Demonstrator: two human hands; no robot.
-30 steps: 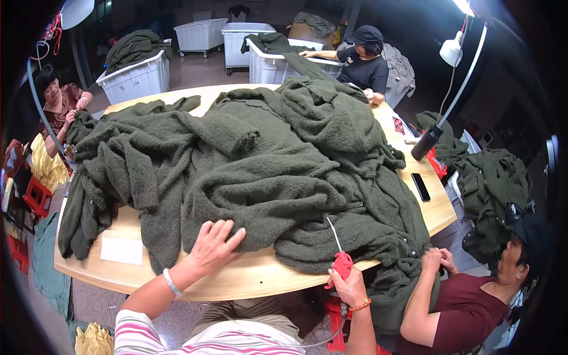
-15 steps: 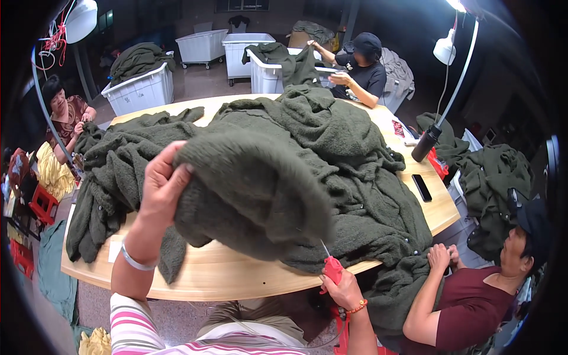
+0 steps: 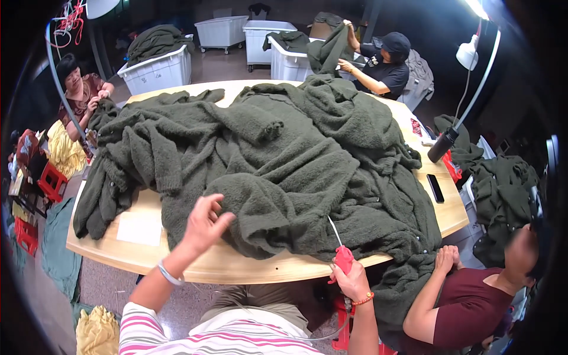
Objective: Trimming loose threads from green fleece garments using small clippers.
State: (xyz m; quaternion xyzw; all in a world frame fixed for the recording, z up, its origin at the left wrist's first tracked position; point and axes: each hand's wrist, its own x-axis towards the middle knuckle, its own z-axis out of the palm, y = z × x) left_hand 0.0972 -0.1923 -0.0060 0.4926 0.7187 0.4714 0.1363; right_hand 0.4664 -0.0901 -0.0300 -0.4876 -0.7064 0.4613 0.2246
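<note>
Around the work lies a speckled floor (image 3: 97, 283), dark toward the far side, and a pale wooden table (image 3: 236, 270) fills the middle. Heaped over most of that table is green cloth (image 3: 284, 155), its right end dropping over the near edge. Beyond stand white bins (image 3: 155, 72), some with more green cloth inside. At the right a co-worker in maroon (image 3: 473, 307) has both hands close together by the cloth's edge; on the far side one in black (image 3: 389, 74) lifts a green piece over a bin; at the left one in a patterned top (image 3: 81, 92) fingers the heap's end. The left hand (image 3: 204, 226) is spread, thumb apart from the fingers, at a near fold of the cloth; whether it touches, I cannot tell. The right hand (image 3: 353, 281) is curled around a red gun (image 3: 344, 258), whose thin pale nozzle (image 3: 335, 229) points up to the cloth's near folds. White paper (image 3: 139, 229) lies left of the left hand, and a dark phone (image 3: 435, 188) lies near the right edge of the table
</note>
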